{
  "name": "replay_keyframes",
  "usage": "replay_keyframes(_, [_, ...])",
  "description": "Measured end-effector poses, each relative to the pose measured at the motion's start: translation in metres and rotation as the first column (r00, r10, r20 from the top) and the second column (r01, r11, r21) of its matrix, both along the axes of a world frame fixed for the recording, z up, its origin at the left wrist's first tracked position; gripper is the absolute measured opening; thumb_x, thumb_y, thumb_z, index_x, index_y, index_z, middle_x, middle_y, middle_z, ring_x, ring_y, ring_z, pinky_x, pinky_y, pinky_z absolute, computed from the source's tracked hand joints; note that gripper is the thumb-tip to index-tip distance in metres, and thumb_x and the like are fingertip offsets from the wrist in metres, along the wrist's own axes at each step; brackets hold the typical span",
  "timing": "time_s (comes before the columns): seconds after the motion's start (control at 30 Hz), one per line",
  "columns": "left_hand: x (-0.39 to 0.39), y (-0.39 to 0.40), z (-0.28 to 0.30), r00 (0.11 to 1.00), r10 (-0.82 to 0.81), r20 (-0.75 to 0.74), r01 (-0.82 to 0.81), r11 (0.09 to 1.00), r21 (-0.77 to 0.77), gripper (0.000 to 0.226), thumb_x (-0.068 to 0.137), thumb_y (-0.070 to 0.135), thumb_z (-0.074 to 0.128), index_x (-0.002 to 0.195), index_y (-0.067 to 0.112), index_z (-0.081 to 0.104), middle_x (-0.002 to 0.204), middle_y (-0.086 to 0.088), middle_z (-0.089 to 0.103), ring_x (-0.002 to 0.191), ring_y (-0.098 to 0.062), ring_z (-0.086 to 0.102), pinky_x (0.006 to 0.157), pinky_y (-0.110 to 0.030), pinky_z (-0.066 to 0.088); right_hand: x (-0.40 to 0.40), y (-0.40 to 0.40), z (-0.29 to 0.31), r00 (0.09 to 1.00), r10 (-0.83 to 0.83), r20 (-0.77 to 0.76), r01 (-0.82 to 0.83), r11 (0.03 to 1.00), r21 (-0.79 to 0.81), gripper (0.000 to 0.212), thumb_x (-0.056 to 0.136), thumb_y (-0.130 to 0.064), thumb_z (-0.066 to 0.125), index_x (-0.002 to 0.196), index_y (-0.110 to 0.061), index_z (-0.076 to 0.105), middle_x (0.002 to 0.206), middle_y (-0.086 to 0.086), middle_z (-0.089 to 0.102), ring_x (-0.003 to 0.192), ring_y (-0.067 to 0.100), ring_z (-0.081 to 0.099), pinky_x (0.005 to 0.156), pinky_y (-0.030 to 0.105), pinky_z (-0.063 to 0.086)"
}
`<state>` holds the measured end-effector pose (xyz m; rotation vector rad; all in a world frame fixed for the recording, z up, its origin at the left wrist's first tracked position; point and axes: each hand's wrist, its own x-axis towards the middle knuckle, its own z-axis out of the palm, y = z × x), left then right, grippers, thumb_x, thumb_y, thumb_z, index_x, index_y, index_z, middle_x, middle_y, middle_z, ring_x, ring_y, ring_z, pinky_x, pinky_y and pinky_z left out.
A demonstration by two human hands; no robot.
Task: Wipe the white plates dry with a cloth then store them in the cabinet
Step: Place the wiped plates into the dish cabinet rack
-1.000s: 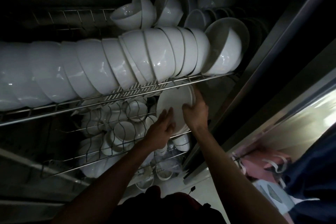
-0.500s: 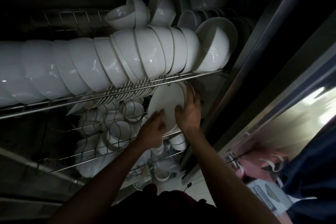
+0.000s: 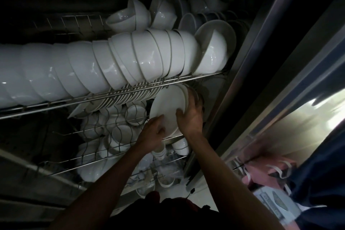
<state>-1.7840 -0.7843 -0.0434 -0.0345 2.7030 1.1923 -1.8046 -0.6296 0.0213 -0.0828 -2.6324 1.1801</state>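
I have both hands on a white plate (image 3: 169, 107) inside the cabinet (image 3: 240, 73), on the second wire rack (image 3: 112, 129) down, at its right end close to the cabinet's right wall. The plate stands on edge, tilted, its broad face turned toward me and a little to the left; its upper rim sits just under the front rail of the top rack (image 3: 115, 97) and its lower rim is down at the front wire of the second rack. At least one more plate rim shows just behind its right edge, so it looks to be the front one of a small stack, though I cannot count them.

My left hand (image 3: 152, 132) is at the plate's lower left rim, fingers curled against the edge. My right hand (image 3: 190, 115) wraps the right rim: thumb on the face, fingers bent round behind, where I cannot see them.

To the left of the plate on the same rack, a row of plates (image 3: 119, 100) stands on edge with their faces toward the cabinet's sides. Above, the top rack carries a long row of nested white bowls (image 3: 89, 69) lying on their sides. Small white cups and bowls (image 3: 121, 132) sit below on the lower racks.
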Motion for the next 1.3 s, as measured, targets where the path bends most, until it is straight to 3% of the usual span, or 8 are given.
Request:
replay_keyframes(0.17, [-0.001,0.002,0.002,1.000,0.011,-0.019,-0.010,1.000,0.027,0.058,0.097,0.014,0.060,0.152,0.012,0.041,0.156,-0.010,0.041,0.142,-0.026,0.040,0.113,-0.029,0.034,0.000,0.000,0.001,1.000,-0.004,0.006,0.004,1.000,-0.020,0.086,0.083,-0.016,0.065,0.157,-0.030,0.024,0.164,0.008,0.016,0.146,0.035,0.024,0.113,0.044,0.032])
replay_keyframes(0.47, [0.002,0.004,0.002,0.999,0.032,-0.022,-0.030,0.996,0.079,0.057,0.098,0.018,0.061,0.151,0.015,0.044,0.156,-0.008,0.042,0.141,-0.022,0.043,0.114,-0.037,0.038,0.001,0.000,0.002,0.999,-0.032,0.012,0.031,0.998,0.052,0.086,0.082,-0.023,0.065,0.156,-0.032,0.023,0.162,0.003,0.018,0.142,0.033,0.027,0.112,0.051,0.034])
replay_keyframes(0.8, [0.005,0.005,0.008,0.998,0.064,-0.026,-0.061,0.992,0.109,0.051,0.092,0.030,0.060,0.140,0.015,0.058,0.145,-0.007,0.056,0.133,-0.024,0.053,0.109,-0.046,0.045,0.000,0.007,0.005,0.998,0.029,-0.051,-0.020,0.987,0.160,0.086,0.079,-0.022,0.066,0.155,-0.027,0.026,0.160,0.005,0.023,0.140,0.035,0.032,0.114,0.049,0.033])
replay_keyframes(0.87, [0.009,0.008,0.015,0.997,0.068,-0.037,-0.064,0.992,0.108,0.050,0.091,0.033,0.056,0.137,0.015,0.061,0.143,-0.006,0.059,0.131,-0.023,0.056,0.110,-0.043,0.045,0.000,0.008,0.010,0.994,0.066,-0.085,-0.049,0.980,0.194,0.085,0.078,-0.021,0.066,0.154,-0.025,0.028,0.160,0.004,0.024,0.140,0.034,0.031,0.114,0.048,0.033])
replay_keyframes(1.0, [0.017,0.007,0.026,0.995,0.087,-0.044,-0.085,0.995,0.051,0.033,0.100,0.017,0.055,0.131,0.013,0.066,0.132,-0.008,0.067,0.122,-0.023,0.062,0.103,-0.030,0.047,0.004,0.008,0.018,0.972,0.159,-0.175,-0.097,0.944,0.316,0.079,0.078,-0.019,0.067,0.151,-0.021,0.036,0.159,0.008,0.029,0.144,0.033,0.029,0.116,0.051,0.028])
replay_keyframes(1.2, [0.043,-0.010,0.054,0.971,0.156,-0.183,-0.181,0.975,-0.128,0.033,0.100,0.034,0.057,0.129,0.022,0.069,0.129,-0.003,0.069,0.118,-0.023,0.064,0.099,-0.034,0.051,0.010,0.006,0.022,0.879,0.394,-0.271,-0.300,0.896,0.329,0.064,0.083,-0.010,0.064,0.145,-0.014,0.049,0.158,0.014,0.034,0.144,0.037,0.031,0.117,0.050,0.028])
replay_keyframes(1.3, [0.064,-0.025,0.073,0.955,0.154,-0.254,-0.213,0.951,-0.224,0.040,0.096,0.039,0.050,0.125,0.021,0.070,0.121,-0.009,0.072,0.109,-0.029,0.068,0.090,-0.041,0.055,0.011,-0.005,0.021,0.796,0.518,-0.312,-0.396,0.837,0.378,0.056,0.085,-0.009,0.063,0.139,-0.012,0.055,0.153,0.015,0.041,0.139,0.036,0.037,0.115,0.048,0.033])
